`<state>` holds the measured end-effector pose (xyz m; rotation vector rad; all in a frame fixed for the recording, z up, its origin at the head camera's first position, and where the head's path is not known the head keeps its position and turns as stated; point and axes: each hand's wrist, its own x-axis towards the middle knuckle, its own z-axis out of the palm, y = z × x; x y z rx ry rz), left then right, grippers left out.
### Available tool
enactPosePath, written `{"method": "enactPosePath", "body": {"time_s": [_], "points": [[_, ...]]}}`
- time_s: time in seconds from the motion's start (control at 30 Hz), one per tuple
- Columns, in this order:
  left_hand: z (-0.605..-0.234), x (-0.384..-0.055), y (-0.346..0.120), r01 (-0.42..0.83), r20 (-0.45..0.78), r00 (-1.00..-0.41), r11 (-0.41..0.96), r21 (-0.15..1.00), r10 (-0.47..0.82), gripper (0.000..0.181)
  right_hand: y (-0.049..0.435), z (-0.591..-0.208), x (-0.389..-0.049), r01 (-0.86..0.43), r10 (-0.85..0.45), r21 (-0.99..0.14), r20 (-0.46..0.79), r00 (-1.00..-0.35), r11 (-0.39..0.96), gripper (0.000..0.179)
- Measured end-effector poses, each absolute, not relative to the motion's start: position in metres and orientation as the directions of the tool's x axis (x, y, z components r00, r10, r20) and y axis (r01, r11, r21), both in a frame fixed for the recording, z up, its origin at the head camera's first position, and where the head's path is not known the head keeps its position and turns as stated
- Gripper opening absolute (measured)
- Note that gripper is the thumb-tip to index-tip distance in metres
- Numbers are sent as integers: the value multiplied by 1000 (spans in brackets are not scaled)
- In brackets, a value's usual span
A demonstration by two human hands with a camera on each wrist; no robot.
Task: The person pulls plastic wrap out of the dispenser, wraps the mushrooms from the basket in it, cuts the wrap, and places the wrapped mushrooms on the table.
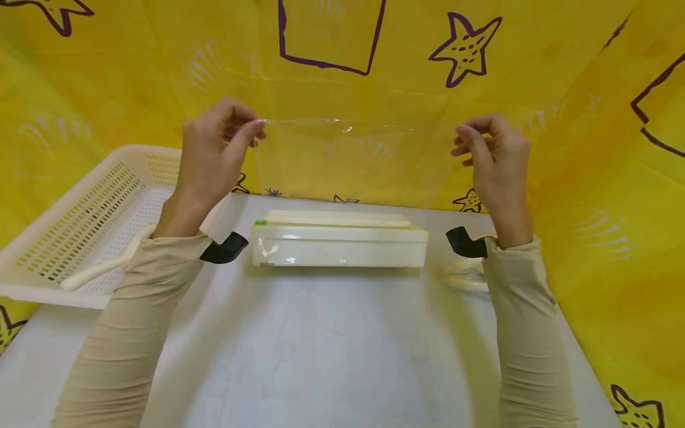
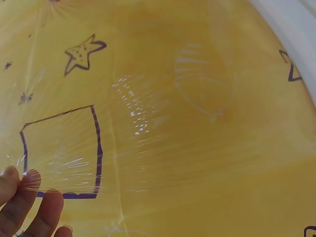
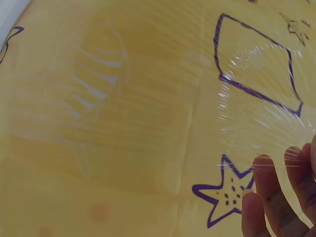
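Observation:
Between my two hands a clear sheet of cling film (image 1: 348, 139) is stretched, raised in front of the yellow cloth. My left hand (image 1: 214, 145) pinches its upper left corner between thumb and forefinger. The opposite upper corner is pinched by my right hand (image 1: 497, 157), the other fingers loosely bent. In both wrist views the film (image 2: 136, 111) shows fine creases that fan out from the fingertips. Below the sheet, on the white table, lies a long cream cling film box (image 1: 342, 249) with a small green piece at its left end.
At the left stands a white slotted basket (image 1: 53, 295) with a cream curved handle (image 1: 101, 270) in it, partly behind my left sleeve. Beside my right wrist lies a pale plastic-wrapped item (image 1: 465, 280), partly hidden. Yellow patterned cloth (image 1: 615, 285) borders the back and right of the table.

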<state>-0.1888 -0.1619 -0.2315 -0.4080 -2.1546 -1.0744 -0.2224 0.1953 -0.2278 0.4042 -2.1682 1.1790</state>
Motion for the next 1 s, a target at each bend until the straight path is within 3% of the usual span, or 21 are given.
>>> {"method": "enactPosePath", "body": {"time_s": [0.6,1.0], "points": [[-218,-191,-163,560,717,-697,612,559,-18,22,197,-214,-224,-523,45,-650,649,-760,551,20],[-211,-198,-162,554,713,-700,611,565,-25,23,198,-207,-224,-550,60,-659,666,-743,513,7]]}}
